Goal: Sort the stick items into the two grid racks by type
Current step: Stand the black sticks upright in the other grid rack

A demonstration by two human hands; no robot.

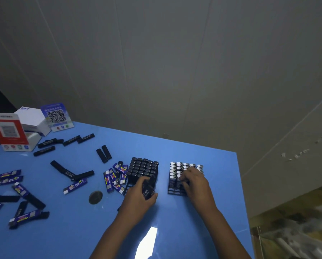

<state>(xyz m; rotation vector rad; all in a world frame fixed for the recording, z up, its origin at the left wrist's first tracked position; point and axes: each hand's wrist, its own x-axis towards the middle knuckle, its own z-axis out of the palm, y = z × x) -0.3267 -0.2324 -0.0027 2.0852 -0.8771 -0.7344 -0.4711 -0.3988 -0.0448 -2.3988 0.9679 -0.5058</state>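
Grey wall panels are seen behind a glossy blue worktop [193,230], across which the sorting is spread. Two grid racks stand side by side near its right edge: the left rack [144,168] is packed with black-capped sticks, while the right rack [177,190] is filled at the back with silver-topped sticks and left open along its front rows. Loose black sticks [104,156] and blue-labelled sticks [113,179] are scattered to the left, some heaped just beside the left rack. A black stick [148,189] is gripped in the left hand [139,200] at the front of the left rack, where free cells appear few. The right hand [193,181] is curled over the front of the right rack, and a silver-topped stick [179,178] seems to be pinched there, though its fingertips are partly hidden. Several slips are judged possible: seated neighbours could be tilted or pulled up by a stick pushed in at an angle, a rack could be shoved across the smooth worktop since neither is steadied, and types could be mixed because both hands are worked at once.
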